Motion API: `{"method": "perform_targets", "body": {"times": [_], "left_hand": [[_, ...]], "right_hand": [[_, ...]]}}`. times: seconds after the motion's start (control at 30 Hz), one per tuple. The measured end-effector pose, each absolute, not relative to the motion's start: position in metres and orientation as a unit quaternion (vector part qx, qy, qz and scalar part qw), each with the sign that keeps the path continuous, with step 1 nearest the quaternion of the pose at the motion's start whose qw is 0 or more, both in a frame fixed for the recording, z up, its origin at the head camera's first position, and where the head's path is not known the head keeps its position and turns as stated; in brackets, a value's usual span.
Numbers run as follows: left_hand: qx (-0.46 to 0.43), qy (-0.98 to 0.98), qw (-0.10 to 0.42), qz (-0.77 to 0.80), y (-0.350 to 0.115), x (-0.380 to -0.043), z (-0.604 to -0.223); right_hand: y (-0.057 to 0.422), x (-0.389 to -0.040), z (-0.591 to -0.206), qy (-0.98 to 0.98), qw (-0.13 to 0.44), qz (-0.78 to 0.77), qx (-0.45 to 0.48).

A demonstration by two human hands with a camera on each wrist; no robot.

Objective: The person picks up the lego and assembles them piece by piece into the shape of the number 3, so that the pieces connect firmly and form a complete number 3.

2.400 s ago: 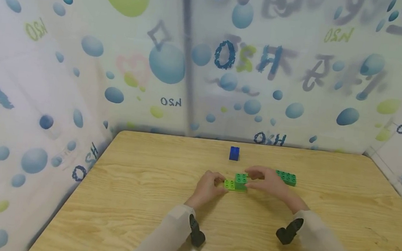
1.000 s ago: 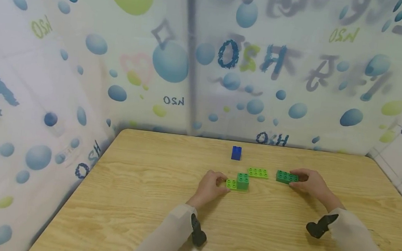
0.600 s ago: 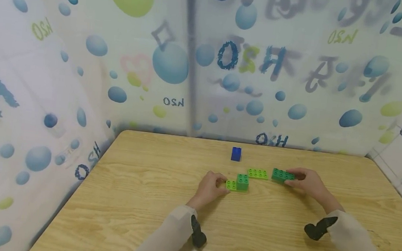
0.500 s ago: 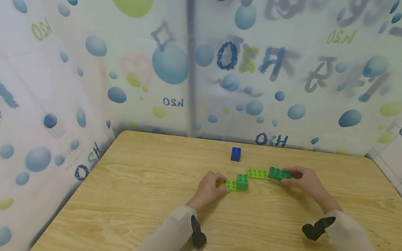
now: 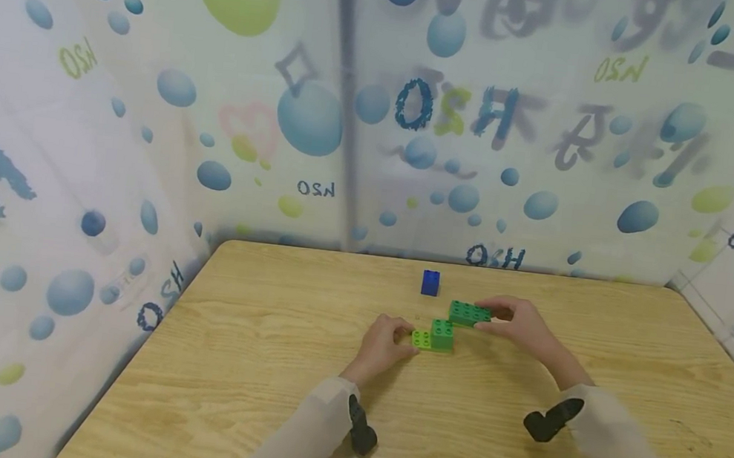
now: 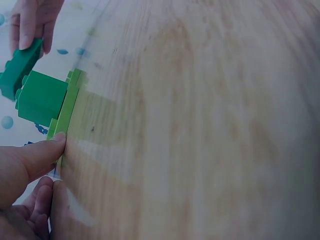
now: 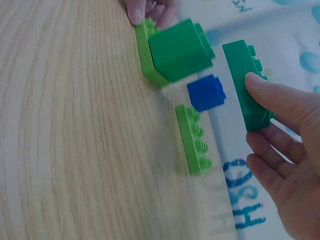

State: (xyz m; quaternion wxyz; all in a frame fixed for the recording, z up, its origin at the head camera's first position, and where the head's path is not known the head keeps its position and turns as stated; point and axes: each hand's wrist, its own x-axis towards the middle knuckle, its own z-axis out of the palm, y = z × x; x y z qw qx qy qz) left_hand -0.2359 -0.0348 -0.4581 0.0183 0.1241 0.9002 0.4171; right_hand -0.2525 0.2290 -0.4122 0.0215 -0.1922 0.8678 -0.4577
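Note:
My left hand (image 5: 381,346) pinches the left end of a thin light-green building-block plate (image 5: 421,340), which lies on the table. A taller green square brick (image 5: 442,334) is stacked on that plate's right end. My right hand (image 5: 521,329) grips a long dark-green brick (image 7: 242,82) between thumb and fingers, studs upward in the head view. In the right wrist view this brick hangs above the table, beyond the square brick. A second thin light-green plate (image 7: 189,140) lies beneath it, hidden by it in the head view.
A small blue brick (image 5: 431,283) stands towards the back of the wooden table (image 5: 265,300). Behind the table's far edge rises a wall covering (image 5: 251,120) printed with bubbles. Dark wrist cameras (image 5: 362,430) sit at both sleeves.
The right hand moved off the square brick to the long dark-green brick at the right, took it, lifted it and carried it left over the second plate. The left hand stayed at its plate.

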Motion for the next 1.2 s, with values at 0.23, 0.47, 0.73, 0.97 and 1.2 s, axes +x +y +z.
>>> {"method": "perform_targets", "body": {"times": [0.23,0.47,0.73,0.97,1.2], "left_hand": [[0.124,0.899,0.02,0.419,-0.035,-0.236,-0.458],[0.13,0.901,0.017,0.414,-0.036,-0.238,-0.459],[0.137,0.897,0.006,0.421,-0.036,-0.235,-0.458],[0.14,0.895,0.003,0.424,-0.036,-0.233,-0.457],[0.138,0.899,0.004,0.415,-0.035,-0.234,-0.457]], "right_hand": [[0.203,-0.253,-0.412,0.86,0.02,-0.462,-0.214],[0.187,-0.25,-0.413,0.861,0.01,-0.453,-0.23],[0.176,-0.25,-0.417,0.85,0.023,-0.474,-0.228],[0.166,-0.235,-0.396,0.85,0.035,-0.473,-0.23],[0.167,-0.236,-0.401,0.842,0.044,-0.486,-0.231]]}}
